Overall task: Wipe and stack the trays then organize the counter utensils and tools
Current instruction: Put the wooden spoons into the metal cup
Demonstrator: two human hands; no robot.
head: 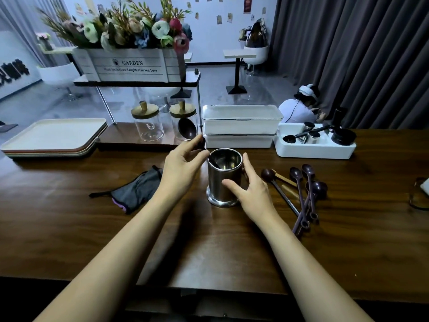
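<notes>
trays (53,138) sit stacked at the table's (209,252) far left, so it's utensil sorting: left hand (183,166) pinches a dark spoon (213,161) dipping into the steel cup (222,180), right hand (251,194) curls round the cup; next, i'd guess, the loose spoons (301,196) just beside it

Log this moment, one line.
left hand: pinches dark spoon, handle in steel cup | right hand: grips steel cup | trays: stacked | loose spoons: beside cup

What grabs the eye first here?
The steel cup mid-counter: the right hand holds it while the left hand pinches a dark spoon at its rim. To its right lie loose spoons; stacked trays sit far left.
</notes>
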